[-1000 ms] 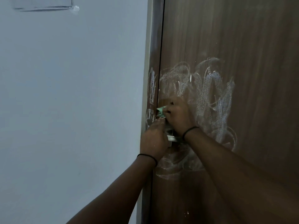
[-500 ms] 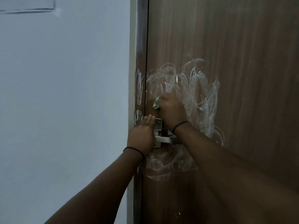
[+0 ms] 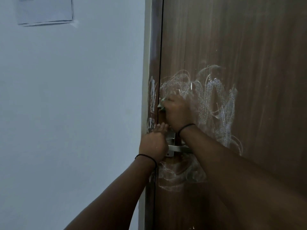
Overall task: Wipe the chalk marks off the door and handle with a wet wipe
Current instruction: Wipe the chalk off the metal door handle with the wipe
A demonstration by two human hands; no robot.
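Brown wood-grain laminate is filling most of my view: the door (image 3: 249, 47) is standing shut against its frame (image 3: 153, 55), with a pale wall (image 3: 66, 113) to the left and a sheet of paper (image 3: 44, 10) stuck high on it. White chalk marks (image 3: 214, 105) are sprawling across the door above and right of the handle, more are lying below it, and a few streaks are running down the frame. I am seeing my right hand (image 3: 177, 112) pressing against the door just above the lock plate, fingers curled tight around a crumpled pale-green wet wipe (image 3: 162, 106) — only a small corner of it is poking out at the left of the fist, right at the door's edge. My left hand (image 3: 153, 145) is sitting lower, covering the left part of the metal lever handle (image 3: 180, 148); its fingers are reaching up over the plate, but I cannot tell whether they are actually gripping anything. Both wrists are wearing 1 thin black band each (image 3: 186, 126) — the right forearm is crossing in front of the handle's far end.
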